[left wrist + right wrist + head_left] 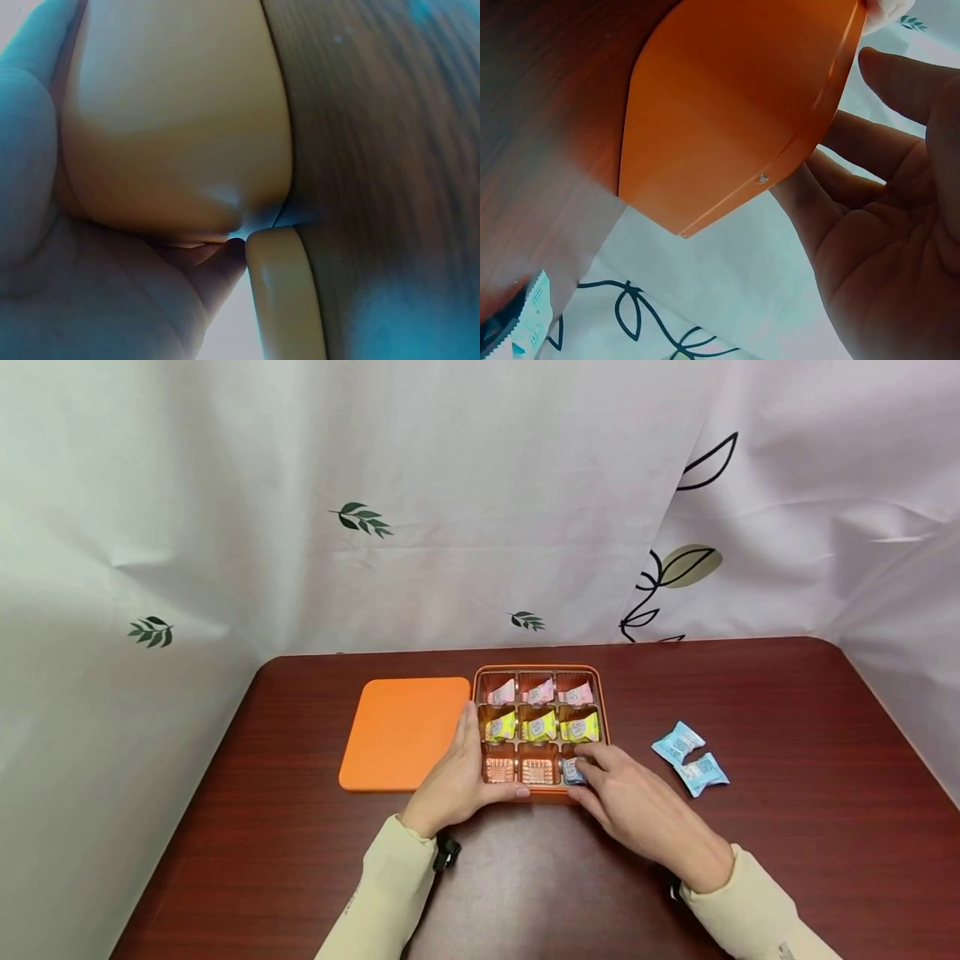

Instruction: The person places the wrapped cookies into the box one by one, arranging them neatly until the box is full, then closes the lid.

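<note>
An orange box [606,714] with a brown divided tray lies on the table. Pink-wrapped sweets [538,692] fill its back row and yellow-wrapped sweets [538,727] its middle row. My left hand [448,781] grips the near left corner, fingers along the side and thumb across the front wall. In the near right compartment lies a blue-wrapped sweet [572,770], partly covered by my right hand [637,802]. The right fingertips reach over it, while the thumb stays at the front rim, apart from the sweet. The near left and near middle compartments hold nothing.
Left of the box lies a flat orange lid [405,735], close against its side. Two blue-wrapped sweets [678,742] lie together on the dark red wooden table [247,843] to the right. A white patterned curtain [465,510] hangs behind the table.
</note>
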A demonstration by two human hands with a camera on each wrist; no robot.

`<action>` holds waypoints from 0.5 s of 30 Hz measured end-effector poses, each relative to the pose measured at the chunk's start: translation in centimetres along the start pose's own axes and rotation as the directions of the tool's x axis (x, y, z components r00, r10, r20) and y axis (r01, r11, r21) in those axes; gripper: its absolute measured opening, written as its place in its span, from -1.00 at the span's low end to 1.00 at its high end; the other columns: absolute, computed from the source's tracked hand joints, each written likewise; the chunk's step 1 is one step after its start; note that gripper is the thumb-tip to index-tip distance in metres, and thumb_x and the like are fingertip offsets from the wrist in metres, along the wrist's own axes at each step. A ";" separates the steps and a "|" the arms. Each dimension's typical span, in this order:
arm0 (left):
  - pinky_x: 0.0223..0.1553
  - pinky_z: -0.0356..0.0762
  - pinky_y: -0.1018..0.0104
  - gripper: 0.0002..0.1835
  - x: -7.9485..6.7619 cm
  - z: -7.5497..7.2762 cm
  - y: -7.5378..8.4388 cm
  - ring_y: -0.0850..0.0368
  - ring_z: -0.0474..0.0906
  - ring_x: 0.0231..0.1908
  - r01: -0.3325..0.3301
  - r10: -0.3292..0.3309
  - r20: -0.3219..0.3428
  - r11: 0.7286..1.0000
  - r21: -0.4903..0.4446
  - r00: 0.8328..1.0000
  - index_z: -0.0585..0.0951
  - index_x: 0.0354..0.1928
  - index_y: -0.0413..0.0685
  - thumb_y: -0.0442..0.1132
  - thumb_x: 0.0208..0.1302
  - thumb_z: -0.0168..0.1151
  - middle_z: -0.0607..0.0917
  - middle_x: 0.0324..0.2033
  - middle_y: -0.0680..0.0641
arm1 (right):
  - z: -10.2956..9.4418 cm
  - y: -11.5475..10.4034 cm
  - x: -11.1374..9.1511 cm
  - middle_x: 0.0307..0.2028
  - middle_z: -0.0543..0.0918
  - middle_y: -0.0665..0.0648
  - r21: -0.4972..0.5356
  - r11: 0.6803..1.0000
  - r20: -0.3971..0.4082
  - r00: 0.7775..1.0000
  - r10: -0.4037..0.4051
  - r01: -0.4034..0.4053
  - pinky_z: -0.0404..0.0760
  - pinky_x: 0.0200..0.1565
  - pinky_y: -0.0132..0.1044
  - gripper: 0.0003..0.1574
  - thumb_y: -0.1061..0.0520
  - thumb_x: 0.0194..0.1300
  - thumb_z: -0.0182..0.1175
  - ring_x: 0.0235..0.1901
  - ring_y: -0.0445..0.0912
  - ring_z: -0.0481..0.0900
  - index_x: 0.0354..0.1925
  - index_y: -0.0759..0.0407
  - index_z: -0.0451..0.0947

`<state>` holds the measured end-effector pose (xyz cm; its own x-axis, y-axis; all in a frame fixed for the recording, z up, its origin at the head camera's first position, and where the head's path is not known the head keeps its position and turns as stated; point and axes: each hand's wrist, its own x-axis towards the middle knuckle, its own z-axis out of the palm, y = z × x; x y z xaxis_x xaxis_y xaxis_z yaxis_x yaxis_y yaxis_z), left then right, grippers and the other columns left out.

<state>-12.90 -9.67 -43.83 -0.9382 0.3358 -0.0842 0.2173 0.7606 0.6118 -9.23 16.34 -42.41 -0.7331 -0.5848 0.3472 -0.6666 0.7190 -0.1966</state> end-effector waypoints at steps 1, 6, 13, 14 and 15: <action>0.45 0.08 0.04 0.47 0.0 0.0 0.0 0.01 -0.28 0.55 -0.001 0.001 -0.001 1.000 -0.001 1.000 -0.36 0.57 -0.22 0.40 0.03 0.41 -0.31 0.58 -0.22 | -0.1 0.0 -0.1 0.03 0.61 0.26 -0.009 1.000 0.009 1.000 0.003 -0.003 0.62 0.00 -0.08 -0.55 0.05 0.30 0.39 0.05 0.07 0.56 -0.05 0.41 0.68; 0.44 0.10 0.04 0.46 0.0 0.0 0.0 0.00 -0.27 0.55 0.006 -0.006 0.006 1.000 -0.002 1.000 -0.38 0.57 -0.19 0.40 0.05 0.41 -0.32 0.58 -0.21 | -0.3 -0.1 -0.2 0.10 0.59 0.28 -0.065 0.998 0.066 0.998 0.013 -0.008 0.60 0.05 -0.06 -0.43 -0.05 0.31 0.38 0.10 0.10 0.53 0.00 0.45 0.66; 0.45 0.08 0.04 0.46 -0.1 -0.1 0.0 0.02 -0.29 0.55 0.013 -0.013 0.014 1.000 0.002 1.000 -0.38 0.57 -0.18 0.42 0.04 0.39 -0.32 0.58 -0.20 | -0.3 0.0 -0.2 0.00 0.63 0.23 -0.114 0.993 0.060 0.998 -0.014 0.021 0.56 0.07 -0.09 -0.44 -0.08 0.28 0.40 0.02 0.07 0.54 -0.11 0.44 0.70; 0.45 0.08 0.04 0.47 -0.1 -0.1 0.0 0.02 -0.29 0.55 0.012 -0.012 0.014 1.000 0.002 1.000 -0.38 0.57 -0.18 0.43 0.04 0.39 -0.32 0.58 -0.20 | -0.3 0.0 -0.2 -0.02 0.63 0.22 -0.118 0.993 0.056 0.998 -0.016 0.023 0.56 0.06 -0.10 -0.45 -0.07 0.28 0.40 0.00 0.06 0.54 -0.13 0.44 0.70; 0.45 0.08 0.04 0.47 -0.1 -0.1 0.0 0.02 -0.29 0.55 0.012 -0.012 0.013 1.000 0.003 1.000 -0.38 0.57 -0.17 0.43 0.04 0.39 -0.32 0.58 -0.20 | -0.3 0.0 -0.2 -0.04 0.63 0.20 -0.124 0.992 0.054 0.998 -0.018 0.025 0.56 0.05 -0.11 -0.47 -0.07 0.27 0.41 -0.02 0.05 0.54 -0.14 0.43 0.70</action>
<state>-12.83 -9.72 -43.75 -0.9371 0.3340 -0.1014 0.2072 0.7660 0.6086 -9.08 16.54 -42.24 -0.7269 -0.6171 0.3012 -0.6628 0.7453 -0.0726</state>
